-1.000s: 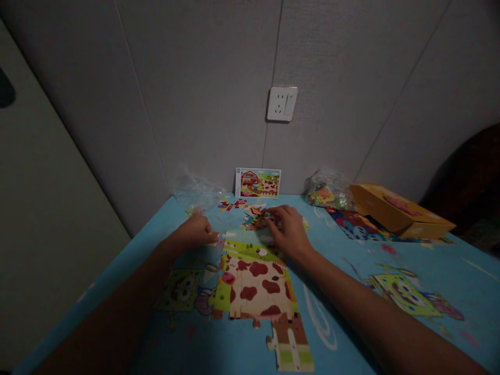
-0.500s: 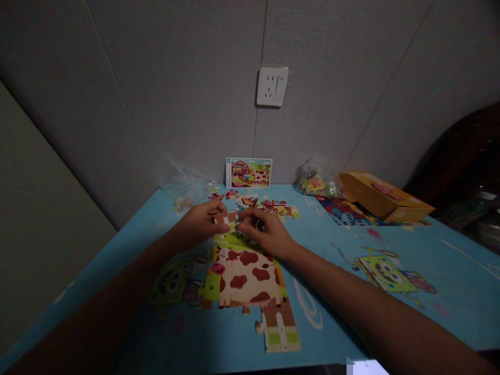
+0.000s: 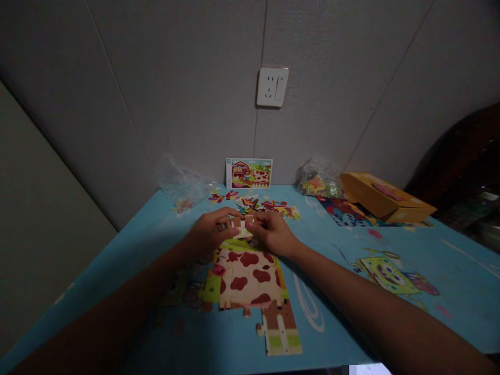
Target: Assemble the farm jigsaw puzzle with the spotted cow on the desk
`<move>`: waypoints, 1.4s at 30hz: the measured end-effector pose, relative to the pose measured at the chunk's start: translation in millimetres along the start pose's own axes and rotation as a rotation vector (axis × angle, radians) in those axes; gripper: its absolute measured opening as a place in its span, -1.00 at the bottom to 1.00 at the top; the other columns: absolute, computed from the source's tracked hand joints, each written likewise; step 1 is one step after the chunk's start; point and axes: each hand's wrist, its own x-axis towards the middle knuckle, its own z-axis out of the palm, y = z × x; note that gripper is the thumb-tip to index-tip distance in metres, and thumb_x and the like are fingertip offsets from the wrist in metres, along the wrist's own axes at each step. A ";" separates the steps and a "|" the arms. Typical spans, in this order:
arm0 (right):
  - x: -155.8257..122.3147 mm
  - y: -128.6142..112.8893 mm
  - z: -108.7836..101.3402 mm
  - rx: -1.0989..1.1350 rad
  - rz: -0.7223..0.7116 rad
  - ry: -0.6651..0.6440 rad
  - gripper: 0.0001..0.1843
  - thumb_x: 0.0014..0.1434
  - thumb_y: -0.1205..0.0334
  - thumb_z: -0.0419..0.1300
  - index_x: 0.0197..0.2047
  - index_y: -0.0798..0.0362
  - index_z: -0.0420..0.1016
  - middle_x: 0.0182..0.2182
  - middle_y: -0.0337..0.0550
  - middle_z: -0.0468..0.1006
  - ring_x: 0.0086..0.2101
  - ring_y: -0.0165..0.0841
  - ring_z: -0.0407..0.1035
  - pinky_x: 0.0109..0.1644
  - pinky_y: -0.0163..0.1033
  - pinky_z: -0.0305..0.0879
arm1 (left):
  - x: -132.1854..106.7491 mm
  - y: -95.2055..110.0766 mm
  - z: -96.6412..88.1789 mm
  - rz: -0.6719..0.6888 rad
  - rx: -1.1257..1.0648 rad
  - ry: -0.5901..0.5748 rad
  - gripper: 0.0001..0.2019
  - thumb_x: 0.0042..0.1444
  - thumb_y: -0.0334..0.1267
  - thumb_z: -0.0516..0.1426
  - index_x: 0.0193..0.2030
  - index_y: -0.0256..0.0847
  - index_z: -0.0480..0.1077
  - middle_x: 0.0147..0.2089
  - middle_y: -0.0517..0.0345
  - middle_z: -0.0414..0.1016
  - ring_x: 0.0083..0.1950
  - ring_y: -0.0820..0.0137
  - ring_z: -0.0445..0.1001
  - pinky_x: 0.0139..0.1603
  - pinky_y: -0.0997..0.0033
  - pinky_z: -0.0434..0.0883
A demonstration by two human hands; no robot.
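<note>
Between my two hands, above the top of the joined cow section, is a brown and white jigsaw puzzle piece [image 3: 242,227] with a fence pattern. My left hand [image 3: 211,227] pinches its left side with thumb and fingers. On its right side my right hand [image 3: 273,232] grips it the same way. Below them lies the joined puzzle section [image 3: 250,276], a white cow with dark red patches on green. A fence section [image 3: 280,330] joins its lower right corner and sticks out toward me. Just beyond my hands are several loose puzzle pieces [image 3: 275,204] in a scattered pile.
A picture card [image 3: 249,173] leans on the wall at the back. Crumpled clear plastic [image 3: 183,179] lies to its left; a bag of pieces [image 3: 320,179] stands to its right. Farther right, a yellow box [image 3: 386,195] rests on a colourful sheet [image 3: 332,211]. The tabletop [image 3: 336,317] is blue with cartoon prints.
Both hands have shifted slightly right and closed in on the fence piece. My right hand, apart from it before, now grips its right side, and the piece shows its fence face more fully.
</note>
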 end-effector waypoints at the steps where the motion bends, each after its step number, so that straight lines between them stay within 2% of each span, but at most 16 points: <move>1: 0.0 0.5 -0.4 0.001 -0.001 -0.003 -0.50 0.07 -0.22 0.23 -0.45 0.11 0.36 -0.57 -0.26 0.33 -0.55 -0.47 0.22 -0.48 -0.34 0.23 | 0.1 0.1 0.5 0.005 0.001 0.004 -0.68 0.12 -0.21 0.17 0.02 -0.20 0.41 -0.48 0.34 0.33 -0.44 0.49 0.27 -0.35 0.48 0.25; 4: 0.5 3.3 -1.4 0.027 0.010 0.000 -0.48 0.07 -0.24 0.22 -0.45 0.11 0.34 -0.61 -0.29 0.30 -0.59 -0.49 0.20 -0.52 -0.36 0.19 | 0.4 0.1 1.7 0.030 0.012 0.022 -0.68 0.13 -0.24 0.16 0.03 -0.20 0.42 -0.47 0.34 0.34 -0.43 0.49 0.28 -0.31 0.47 0.25; 11: -0.7 3.9 0.0 0.100 0.079 -0.006 -0.49 0.02 -0.25 0.24 -0.37 0.09 0.35 -0.58 -0.28 0.39 -0.58 -0.45 0.33 -0.53 -0.36 0.23 | 0.1 3.0 -0.6 0.055 0.033 0.044 -0.72 0.11 -0.25 0.14 -0.03 -0.23 0.41 -0.50 0.34 0.35 -0.44 0.49 0.27 -0.33 0.48 0.23; 14: -1.7 -0.3 -1.3 0.112 0.040 0.014 -0.52 0.08 -0.23 0.20 -0.34 0.08 0.37 -0.63 -0.34 0.35 -0.64 -0.49 0.23 -0.57 -0.38 0.15 | 0.3 5.9 -1.8 0.030 -0.012 0.033 -0.72 0.08 -0.23 0.16 -0.06 -0.26 0.39 -0.52 0.35 0.34 -0.46 0.50 0.27 -0.36 0.48 0.22; 17: -1.9 -4.1 -5.1 0.021 -0.037 0.036 -0.51 0.14 -0.20 0.15 -0.49 0.09 0.37 -0.70 -0.36 0.24 -0.67 -0.54 0.09 -0.60 -0.39 0.01 | -0.7 8.0 -2.6 -0.010 -0.099 -0.008 -0.73 0.05 -0.22 0.18 -0.10 -0.26 0.36 -0.53 0.36 0.34 -0.46 0.51 0.29 -0.37 0.49 0.24; 19: -2.5 -6.1 -8.2 -0.037 -0.068 0.018 -0.53 0.12 -0.15 0.19 -0.51 0.12 0.41 -0.69 -0.32 0.28 -0.64 -0.53 0.11 -0.57 -0.39 0.00 | -2.6 9.0 -3.2 -0.061 -0.183 -0.078 -0.74 0.01 -0.22 0.21 -0.19 -0.23 0.31 -0.55 0.38 0.33 -0.49 0.52 0.29 -0.42 0.52 0.22; 21: -4.7 -8.5 -11.0 -0.061 -0.038 -0.083 -0.57 0.08 -0.10 0.26 -0.46 0.15 0.46 -0.64 -0.26 0.39 -0.61 -0.52 0.18 -0.54 -0.38 0.04 | -5.6 10.8 -3.9 -0.136 -0.278 -0.225 -0.73 -0.03 -0.20 0.24 -0.26 -0.20 0.24 -0.56 0.40 0.35 -0.54 0.54 0.29 -0.49 0.56 0.19; 24: -12.0 -14.1 -13.7 -0.064 0.100 -0.397 -0.61 0.06 -0.05 0.30 -0.46 0.15 0.44 -0.61 -0.23 0.47 -0.63 -0.51 0.23 -0.55 -0.39 0.08 | -11.2 16.8 -4.7 -0.222 -0.318 -0.503 -0.69 -0.06 -0.17 0.28 -0.31 -0.19 0.23 -0.58 0.37 0.41 -0.58 0.54 0.32 -0.55 0.59 0.17; 26: -18.8 -19.0 -13.7 -0.076 0.176 -0.599 -0.64 0.09 0.00 0.29 -0.46 0.15 0.43 -0.65 -0.28 0.45 -0.66 -0.53 0.23 -0.55 -0.40 0.11 | -15.0 22.6 -4.3 -0.238 -0.276 -0.618 -0.70 -0.10 -0.19 0.31 -0.32 -0.21 0.28 -0.58 0.35 0.44 -0.56 0.51 0.37 -0.55 0.60 0.19; 29: -28.3 -26.1 -10.2 -0.111 0.200 -0.768 -0.72 0.13 0.10 0.26 -0.45 0.16 0.46 -0.66 -0.32 0.43 -0.65 -0.54 0.27 -0.54 -0.43 0.14 | -20.0 29.8 -2.0 -0.275 -0.282 -0.777 -0.70 -0.11 -0.18 0.32 -0.31 -0.20 0.33 -0.52 0.30 0.51 -0.56 0.49 0.41 -0.57 0.58 0.24; 31: -32.1 -29.3 -6.5 -0.134 0.192 -0.833 -0.76 0.14 0.16 0.25 -0.45 0.16 0.49 -0.64 -0.32 0.44 -0.63 -0.54 0.30 -0.53 -0.44 0.17 | -22.4 31.6 0.1 -0.342 -0.318 -0.910 -0.69 -0.11 -0.15 0.32 -0.29 -0.18 0.34 -0.50 0.30 0.54 -0.64 0.50 0.36 -0.64 0.56 0.24; 33: -33.8 -31.2 -3.0 -0.182 0.172 -0.871 -0.78 0.14 0.18 0.25 -0.44 0.17 0.52 -0.63 -0.32 0.45 -0.61 -0.53 0.32 -0.50 -0.44 0.19 | -23.6 31.4 1.9 -0.383 -0.308 -0.994 -0.69 -0.10 -0.15 0.32 -0.26 -0.16 0.35 -0.55 0.34 0.51 -0.70 0.51 0.31 -0.70 0.57 0.22; 37: -33.7 -35.5 -0.4 -0.303 0.143 -0.888 -0.82 0.13 0.20 0.27 -0.38 0.14 0.60 -0.66 -0.35 0.44 -0.61 -0.54 0.31 -0.49 -0.44 0.16 | -24.0 29.6 2.7 -0.385 -0.222 -1.001 -0.73 -0.09 -0.22 0.31 -0.26 -0.18 0.38 -0.52 0.32 0.55 -0.69 0.53 0.34 -0.71 0.62 0.23; 42: -34.1 -42.5 -0.1 -0.373 0.189 -0.893 -0.78 0.13 0.15 0.30 -0.44 0.12 0.58 -0.67 -0.36 0.43 -0.60 -0.54 0.31 -0.48 -0.42 0.17 | -24.8 31.1 0.1 -0.501 -0.268 -1.085 -0.79 -0.02 -0.21 0.28 -0.35 -0.18 0.32 -0.47 0.26 0.60 -0.73 0.53 0.33 -0.77 0.61 0.18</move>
